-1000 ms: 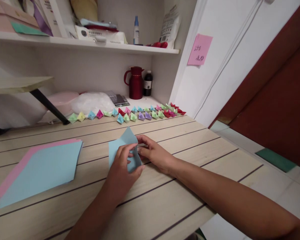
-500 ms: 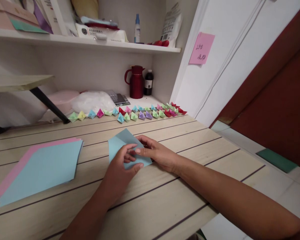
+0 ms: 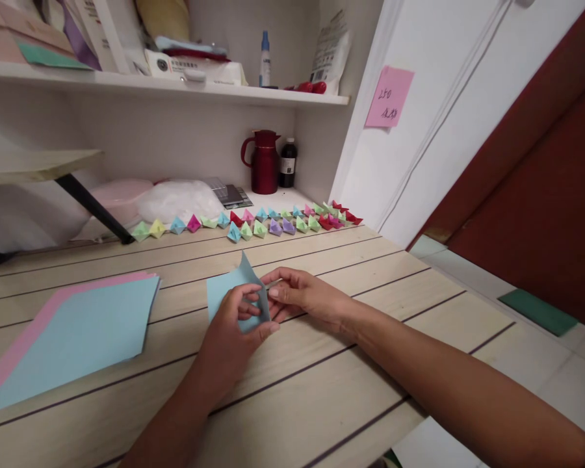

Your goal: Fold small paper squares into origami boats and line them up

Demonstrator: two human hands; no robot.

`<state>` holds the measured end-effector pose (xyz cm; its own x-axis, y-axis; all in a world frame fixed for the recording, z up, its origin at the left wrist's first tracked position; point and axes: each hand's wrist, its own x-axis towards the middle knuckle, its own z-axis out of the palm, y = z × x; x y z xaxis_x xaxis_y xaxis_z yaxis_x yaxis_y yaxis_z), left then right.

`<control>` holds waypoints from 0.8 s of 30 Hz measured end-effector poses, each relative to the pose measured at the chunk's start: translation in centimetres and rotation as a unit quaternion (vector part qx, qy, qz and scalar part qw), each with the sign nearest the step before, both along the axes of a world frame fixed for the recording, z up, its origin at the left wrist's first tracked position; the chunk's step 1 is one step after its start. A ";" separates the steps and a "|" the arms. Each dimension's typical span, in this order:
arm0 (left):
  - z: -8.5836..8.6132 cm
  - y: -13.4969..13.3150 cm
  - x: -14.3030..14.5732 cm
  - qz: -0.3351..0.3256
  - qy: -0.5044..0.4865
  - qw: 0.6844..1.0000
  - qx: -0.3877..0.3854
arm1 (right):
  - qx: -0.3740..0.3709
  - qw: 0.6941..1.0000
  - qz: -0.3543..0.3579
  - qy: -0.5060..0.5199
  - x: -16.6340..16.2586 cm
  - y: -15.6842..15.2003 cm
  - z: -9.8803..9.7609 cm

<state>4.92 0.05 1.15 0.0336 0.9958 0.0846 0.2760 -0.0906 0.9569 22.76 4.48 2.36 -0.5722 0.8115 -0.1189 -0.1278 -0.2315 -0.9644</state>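
A square sheet of light blue paper (image 3: 218, 294) lies on the striped table in front of me, its right side raised into an upright flap. My right hand (image 3: 309, 298) has that raised edge between thumb and fingers, on the flap's right. From the near side, my left hand (image 3: 238, 322) holds the sheet, fingers curled over it and thumb by the lower right corner. Part of the paper is hidden behind the left hand. Further left rests a stack of blue and pink paper (image 3: 88, 331).
Several small folded paper boats (image 3: 275, 227) in many colours line the table's back edge. Behind them stand a red thermos jug (image 3: 264, 162) and a dark bottle (image 3: 287, 162). A black bracket leg (image 3: 95, 208) slants down at the left; a shelf (image 3: 175, 89) runs above.
The right side of the blue sheet has come up off the table and swung leftward into a standing flap. My right hand moved slightly with it; my left hand stayed nearly in place.
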 end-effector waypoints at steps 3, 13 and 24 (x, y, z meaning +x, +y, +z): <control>0.0 0.1 0.0 -0.009 -0.012 1.000 0.000 | -0.003 1.000 -0.012 -0.004 -0.4 0.0 -0.4; -0.1 0.2 -0.1 -0.030 0.002 1.000 0.000 | 0.024 1.000 0.000 -0.011 -0.1 -0.1 -0.2; -0.2 0.2 -0.1 -0.033 0.014 0.999 0.006 | 0.021 1.000 -0.010 -0.009 -0.3 -0.2 -0.2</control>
<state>4.83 0.23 0.96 0.1022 0.9902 0.0953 0.2964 -0.1217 0.9473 22.51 4.28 2.17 -0.5540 0.8271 -0.0948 -0.1146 -0.1885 -0.9754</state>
